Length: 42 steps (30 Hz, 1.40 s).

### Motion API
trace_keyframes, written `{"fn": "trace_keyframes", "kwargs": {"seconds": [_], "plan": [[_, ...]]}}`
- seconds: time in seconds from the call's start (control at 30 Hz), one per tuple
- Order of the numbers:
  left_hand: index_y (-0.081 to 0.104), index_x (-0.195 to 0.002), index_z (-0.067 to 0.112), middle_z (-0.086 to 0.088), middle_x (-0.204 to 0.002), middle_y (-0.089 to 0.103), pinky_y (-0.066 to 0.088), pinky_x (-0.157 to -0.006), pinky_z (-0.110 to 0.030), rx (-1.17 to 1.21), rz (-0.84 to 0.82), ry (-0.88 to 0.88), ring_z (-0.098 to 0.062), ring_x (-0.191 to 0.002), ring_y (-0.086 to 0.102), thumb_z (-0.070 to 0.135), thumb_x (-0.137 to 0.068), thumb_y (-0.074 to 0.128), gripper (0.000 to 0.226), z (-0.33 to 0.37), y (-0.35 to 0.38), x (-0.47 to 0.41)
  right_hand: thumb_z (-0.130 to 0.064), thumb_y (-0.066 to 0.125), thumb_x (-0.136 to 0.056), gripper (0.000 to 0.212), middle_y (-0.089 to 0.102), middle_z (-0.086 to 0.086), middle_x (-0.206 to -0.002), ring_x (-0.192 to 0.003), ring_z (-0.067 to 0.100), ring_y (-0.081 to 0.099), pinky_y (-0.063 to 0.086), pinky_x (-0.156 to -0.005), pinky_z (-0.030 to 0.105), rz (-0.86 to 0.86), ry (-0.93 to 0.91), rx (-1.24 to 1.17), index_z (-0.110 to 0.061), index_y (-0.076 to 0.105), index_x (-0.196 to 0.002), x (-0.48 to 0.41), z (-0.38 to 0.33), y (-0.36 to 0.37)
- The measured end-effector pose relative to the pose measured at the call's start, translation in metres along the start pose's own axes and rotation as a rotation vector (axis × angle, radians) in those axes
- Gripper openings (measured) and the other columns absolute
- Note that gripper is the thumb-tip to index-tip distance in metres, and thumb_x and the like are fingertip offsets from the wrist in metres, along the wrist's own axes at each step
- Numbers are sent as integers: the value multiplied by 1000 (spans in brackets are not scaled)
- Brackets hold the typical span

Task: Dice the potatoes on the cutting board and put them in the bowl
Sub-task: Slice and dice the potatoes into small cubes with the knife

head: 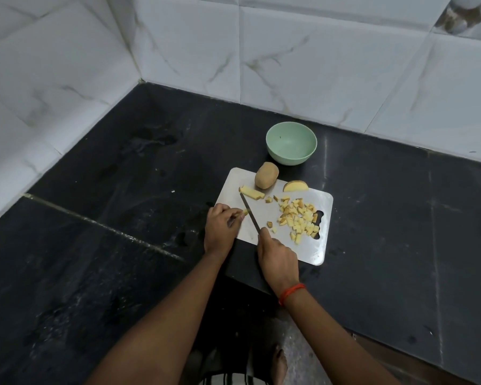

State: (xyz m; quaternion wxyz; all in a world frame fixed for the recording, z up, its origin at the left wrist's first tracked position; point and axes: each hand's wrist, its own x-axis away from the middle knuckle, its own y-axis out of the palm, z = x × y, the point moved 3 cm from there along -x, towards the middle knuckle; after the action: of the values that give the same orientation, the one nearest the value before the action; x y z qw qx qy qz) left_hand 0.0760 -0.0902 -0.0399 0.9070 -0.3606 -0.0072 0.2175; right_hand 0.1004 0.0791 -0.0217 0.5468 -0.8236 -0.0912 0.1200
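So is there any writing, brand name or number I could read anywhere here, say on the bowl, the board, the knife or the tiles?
None can be read. The green bowl, the metal cutting board, the knife, the wall tiles and the dark counter show no words, numbers, labels or logos.

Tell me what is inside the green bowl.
The green bowl shows only its bare inside, no potato; the diced pieces lie on the cutting board. Its near rim hides part of the inner wall.
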Motion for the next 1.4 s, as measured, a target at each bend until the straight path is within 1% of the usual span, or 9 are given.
{"fn": "trace_keyframes", "kwargs": {"seconds": [0.23,0.33,0.5,0.67,0.77,0.83,1.03,1.2,1.4], "plan": [[76,-106,14,11,-99,58,46,-83,-23,12,8,-22,-7,-100,48,32,-94,71,22,2,0,2,-26,58,-93,12,56,0,-60,-41,25,53,23,-39,25,-53,40,169,-20,49,-98,40,10,-4],[75,-107,15,11,-101,60,41,-83,-19,28,10,-5,-5,-100,47,30,-93,72,21,2,-1,3,-22,60,-94,16,55,0,-57,-39,24,50,22,-39,24,-9,108,119,-19,45,-93,38,9,-5],[77,-105,15,14,-97,57,35,-78,-6,25,7,3,-3,-98,46,30,-93,72,20,2,-2,3,-15,65,-90,29,49,2,-52,-33,26,44,9,-39,21,-31,48,66,-19,36,-90,14,-2,-5],[78,-106,20,15,-96,51,34,-76,-11,-20,-1,27,-3,-97,42,35,-93,72,21,3,-1,2,-13,71,-84,31,48,3,-50,-31,27,43,0,-44,19,-38,41,83,-18,42,-95,6,-4,-5],[77,-105,19,14,-96,52,35,-76,-14,-26,-5,18,-3,-97,42,35,-93,71,21,2,1,2,-15,70,-86,25,50,2,-52,-33,26,45,10,-39,20,-45,25,108,-16,49,-98,9,-6,0],[77,-105,18,12,-97,54,39,-78,-17,-23,-2,10,-4,-98,44,35,-94,71,22,2,1,1,-21,62,-93,20,55,2,-57,-38,26,50,20,-38,24,-73,6,129,-19,43,-100,17,-5,2],[73,-104,20,14,-97,58,39,-81,-13,25,11,1,-4,-98,47,31,-91,74,18,3,-1,2,-21,65,-91,22,52,1,-57,-36,25,47,20,-36,24,-10,107,133,-19,43,-92,31,1,0],[76,-99,16,11,-96,61,41,-81,-11,56,7,21,-4,-97,49,24,-91,74,12,0,-5,2,-17,60,-94,26,52,1,-58,-38,26,48,30,-33,28,11,86,56,-21,34,-89,16,-5,3],[78,-100,17,8,-94,58,36,-78,-3,39,-3,24,-9,-95,47,29,-91,74,15,1,-3,2,-11,71,-85,35,46,3,-51,-31,28,42,5,-41,19,-11,7,43,-19,37,-87,9,-5,0]]}}
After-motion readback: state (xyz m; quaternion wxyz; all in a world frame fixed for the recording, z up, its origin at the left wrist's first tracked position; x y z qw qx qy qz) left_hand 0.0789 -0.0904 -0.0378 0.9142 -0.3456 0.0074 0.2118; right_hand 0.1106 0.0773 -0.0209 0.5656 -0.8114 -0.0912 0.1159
